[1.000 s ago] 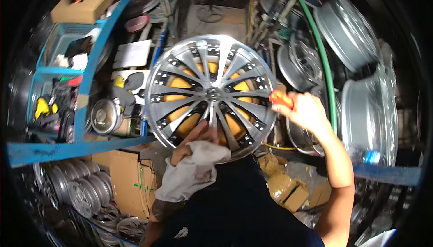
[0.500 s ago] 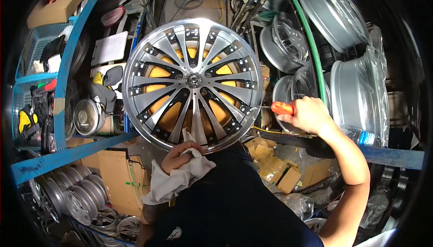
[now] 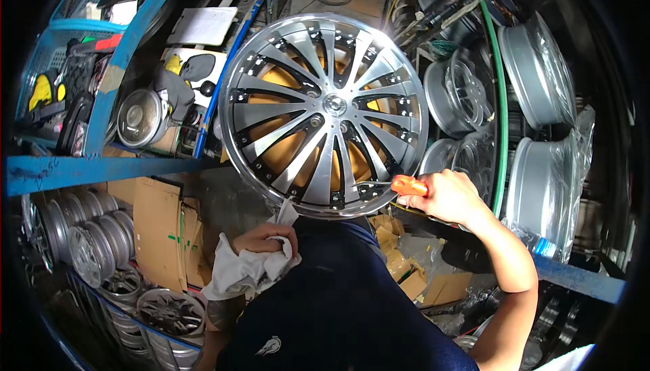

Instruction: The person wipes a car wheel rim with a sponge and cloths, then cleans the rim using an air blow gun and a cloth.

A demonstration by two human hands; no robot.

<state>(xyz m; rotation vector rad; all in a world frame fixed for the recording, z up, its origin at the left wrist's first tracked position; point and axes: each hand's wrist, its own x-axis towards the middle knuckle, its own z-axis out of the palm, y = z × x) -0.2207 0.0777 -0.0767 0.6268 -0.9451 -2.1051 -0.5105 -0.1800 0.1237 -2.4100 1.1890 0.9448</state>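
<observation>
A large polished multi-spoke alloy wheel (image 3: 325,110) with an orange-yellow backing stands upright in front of me. My right hand (image 3: 440,196) grips an orange-handled screwdriver (image 3: 408,185) whose thin shaft points left at the lower right of the wheel's rim. My left hand (image 3: 267,237) clutches a crumpled white rag (image 3: 244,269) just below the wheel's bottom edge, in front of my dark shirt.
A blue metal rack (image 3: 101,166) with tools, a hub cap and papers stands at left. Bare alloy rims (image 3: 542,73) are stacked at right beside a green hose (image 3: 500,100). More rims (image 3: 81,242) and flattened cardboard (image 3: 159,232) lie low at left; cardboard scraps (image 3: 413,276) sit below the wheel.
The wheel now sits larger and further right in view. My right hand with the screwdriver dropped to the rim's lower right. My left hand with the rag came off the wheel's face.
</observation>
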